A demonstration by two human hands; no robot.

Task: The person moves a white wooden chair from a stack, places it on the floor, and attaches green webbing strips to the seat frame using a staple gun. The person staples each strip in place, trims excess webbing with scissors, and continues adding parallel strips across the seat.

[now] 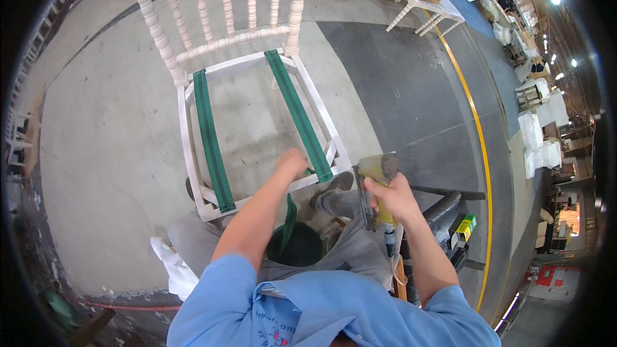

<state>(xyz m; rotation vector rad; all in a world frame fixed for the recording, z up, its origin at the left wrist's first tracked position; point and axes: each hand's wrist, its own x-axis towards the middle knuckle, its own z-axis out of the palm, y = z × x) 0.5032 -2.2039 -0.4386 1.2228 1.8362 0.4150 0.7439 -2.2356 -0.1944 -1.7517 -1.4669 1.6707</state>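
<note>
Flanking green webbing (316, 148), hands (290, 164) at chair frame (188, 148)

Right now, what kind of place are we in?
Probably a furniture workshop: an unfinished white chair frame with green webbing straps, a staple gun in the right hand, more white chairs behind.

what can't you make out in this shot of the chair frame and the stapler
- Left hand, head view: motion-blurred over the chair frame; its fingers and any contact with the green webbing strap are unclear.
- Staple gun, head view: the right hand covers its grip, and its nose is unclear.
- Roll of green webbing, head view: partly hidden behind the left forearm.
- Chair back, head view: spindle tops cut off by the upper edge.
</note>
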